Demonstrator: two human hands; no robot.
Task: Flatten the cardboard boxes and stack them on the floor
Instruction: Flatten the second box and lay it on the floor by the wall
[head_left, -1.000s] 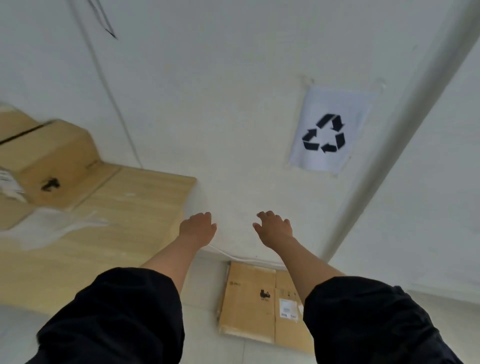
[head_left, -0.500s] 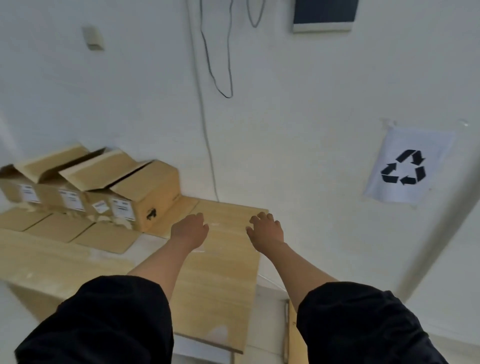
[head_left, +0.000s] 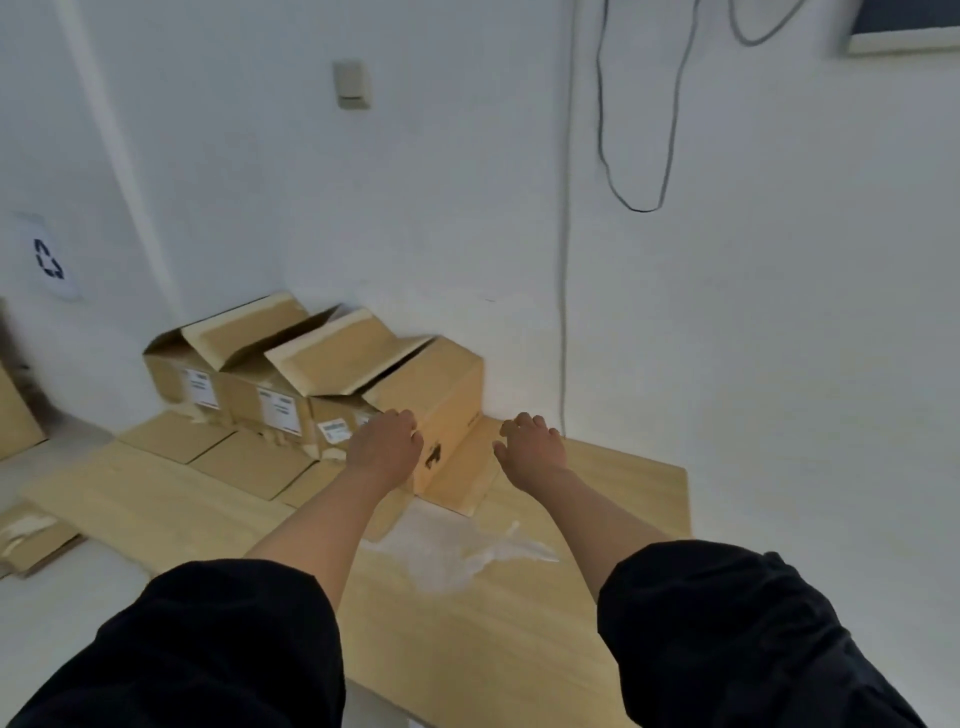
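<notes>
White wall (head_left: 727, 312) fills the upper field of the head view. A dark cable (head_left: 602, 130) hangs in a loop on it, a small beige wall fitting (head_left: 352, 84) is mounted to the left, and a paper recycling sign (head_left: 48, 258) sits at the far left.

Wooden table (head_left: 519, 623) occupies the lower centre, its far edge against the wall. A patch of clear plastic film (head_left: 457, 551) lies on its surface, near the front of the boxes.

Three cardboard boxes (head_left: 332, 374) stand in a row on the table at the wall, upright, unflattened, top flaps raised, bottom flaps spread flat on the tabletop before them. White labels show on the front faces. The nearest cardboard box (head_left: 447, 410) is at the right end of the row.

Flattened cardboard (head_left: 15, 415) leans or lies at the far left edge; the frame is blurred there and its exact position cannot be determined. Another cardboard piece (head_left: 31, 540) lies at lower left, below table level.

Two black sleeves (head_left: 727, 649) fill the bottom corners, forearms bare.

Left hand (head_left: 387, 441) is over the front left corner of the nearest box, fingers curled, empty; contact with the cardboard cannot be confirmed. Right hand (head_left: 530, 441) is just right of the same box, fingers loosely spread, empty, above the spread flap. The hands are apart, the box corner between them.
</notes>
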